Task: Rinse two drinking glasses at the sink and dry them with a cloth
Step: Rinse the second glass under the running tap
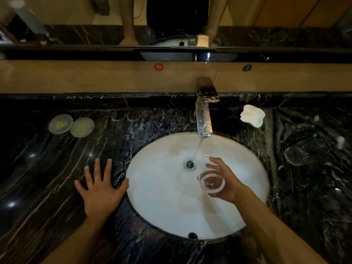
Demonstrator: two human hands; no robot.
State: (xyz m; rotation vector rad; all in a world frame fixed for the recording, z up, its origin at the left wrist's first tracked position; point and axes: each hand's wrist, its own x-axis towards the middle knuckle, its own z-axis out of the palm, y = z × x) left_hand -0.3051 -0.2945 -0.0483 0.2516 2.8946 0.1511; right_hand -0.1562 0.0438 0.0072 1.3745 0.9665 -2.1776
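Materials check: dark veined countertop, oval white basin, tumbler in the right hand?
Dark veined countertop: looks like polished black marble or a lookalike, with white veins and glossy highlights. Oval white basin: likely glazed ceramic, smooth with a soft sheen. Clear tumbler, gripped by the right hand: transparent, probably glass; clear plastic can't be ruled out.

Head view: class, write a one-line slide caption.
Right hand holds a glass over the basin; tap running; left hand flat on the counter.

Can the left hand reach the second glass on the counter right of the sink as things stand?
Probably not easily: the left hand lies flat left of the sink, and the second glass stands beyond the right hand, which holds a glass.
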